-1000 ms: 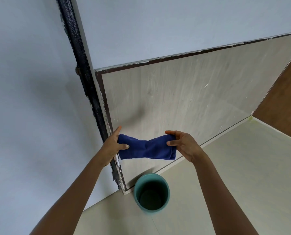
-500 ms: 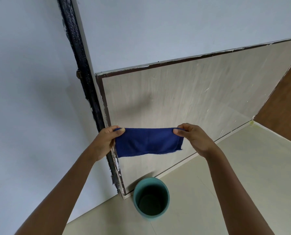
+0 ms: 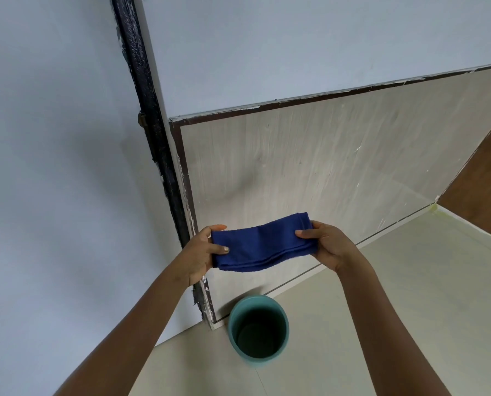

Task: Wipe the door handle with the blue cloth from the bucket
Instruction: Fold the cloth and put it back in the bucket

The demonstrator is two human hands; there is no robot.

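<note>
A dark blue cloth (image 3: pixel 263 242) is folded into a flat band and held level between both hands, above the floor. My left hand (image 3: pixel 201 252) pinches its left end with thumb on top. My right hand (image 3: pixel 328 245) grips its right end. Below them a teal bucket (image 3: pixel 281 312) stands on the floor, and I see nothing inside it. No door handle is in view.
A black door frame edge (image 3: pixel 153 121) runs down the wall behind my left hand, with a small metal fitting (image 3: pixel 141 120) on it. A pale tiled wall panel (image 3: pixel 338 155) stands behind the cloth. Brown wood (image 3: pixel 487 181) shows at the right. Light floor tiles (image 3: pixel 424 281) lie under the bucket.
The cloth hung open as one flat sheet half a second ago. Now it is folded over lengthwise into a thicker band, and both hands have shifted slightly down and closer together.
</note>
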